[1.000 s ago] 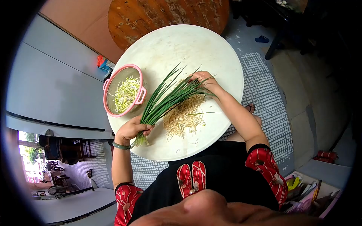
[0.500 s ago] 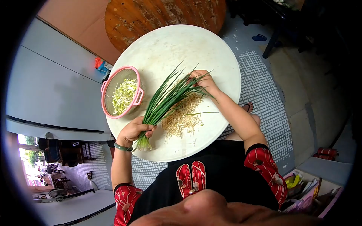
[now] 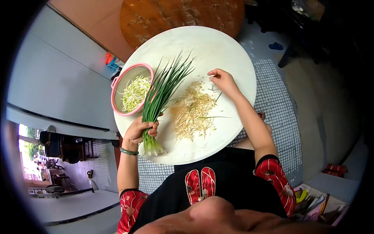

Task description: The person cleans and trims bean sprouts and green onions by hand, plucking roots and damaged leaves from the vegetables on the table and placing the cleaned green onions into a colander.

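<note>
My left hand [image 3: 135,132] is clamped round the spring onions [image 3: 154,106] above their white ends, likely to bundle them, beside the colander [image 3: 113,97] on the surface [image 3: 194,43]; whether my right hand [image 3: 225,82] has its fingertips together, I cannot tell.

Grey-tiled floor [image 3: 271,91] beside a brown round wooden tabletop [image 3: 181,19].
</note>
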{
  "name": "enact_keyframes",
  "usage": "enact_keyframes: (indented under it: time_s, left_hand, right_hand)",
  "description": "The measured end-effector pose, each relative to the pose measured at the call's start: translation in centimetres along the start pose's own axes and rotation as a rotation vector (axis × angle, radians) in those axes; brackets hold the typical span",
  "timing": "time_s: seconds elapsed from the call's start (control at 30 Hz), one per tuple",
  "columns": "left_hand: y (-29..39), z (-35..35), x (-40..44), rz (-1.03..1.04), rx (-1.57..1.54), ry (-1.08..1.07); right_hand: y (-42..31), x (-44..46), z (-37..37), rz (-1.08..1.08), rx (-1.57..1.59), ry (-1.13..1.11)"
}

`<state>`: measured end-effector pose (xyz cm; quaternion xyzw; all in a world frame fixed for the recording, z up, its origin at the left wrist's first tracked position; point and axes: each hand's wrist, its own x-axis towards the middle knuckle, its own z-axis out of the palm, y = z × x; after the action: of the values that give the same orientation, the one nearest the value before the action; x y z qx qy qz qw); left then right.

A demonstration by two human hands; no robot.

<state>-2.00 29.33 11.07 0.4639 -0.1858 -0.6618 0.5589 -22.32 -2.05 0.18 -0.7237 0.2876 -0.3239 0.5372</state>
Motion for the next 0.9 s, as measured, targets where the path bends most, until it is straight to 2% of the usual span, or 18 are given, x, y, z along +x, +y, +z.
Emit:
enact_keyframes:
  time_s: [0.1,0.23,0.33,0.47,0.57,0.6,0.7,0.9]
  left_hand:
    - [-0.3,0.2,-0.2,0.029,-0.052,-0.012]
    - [-0.9,0.4,0.3,0.047,-0.107,-0.051]
    - [-1.2,0.5,0.8,0.061,-0.125,-0.067]
    - [-1.4,0.9,1.3,0.061,-0.144,-0.09]
    - [-1.6,1.1,1.6,0.051,-0.182,-0.116]
    - [-1.7,1.0,1.8,0.052,-0.188,-0.122]
    - [-2.3,0.9,2.2,0.066,-0.226,-0.142]
    - [-3.3,0.3,2.8,0.065,-0.31,-0.218]
  right_hand:
    - [-3.6,-1.1,-0.4,0.06,-0.173,-0.073]
    - [-4.8,-2.6,0.9,-0.229,-0.164,-0.038]
    - [-6.4,-3.7,1.8,-0.423,-0.122,-0.099]
    - [-10.1,-5.1,3.0,-0.743,-0.375,-0.051]
    - [-10.5,-5.6,3.9,-0.847,-0.428,-0.114]
    - [-11.3,-5.4,4.2,-1.138,-0.439,0.034]
    - [-9.1,-4.8,6.1,-1.155,-0.348,-0.031]
    - [-9.2,-5.0,7.0,-1.047,-0.369,-0.071]
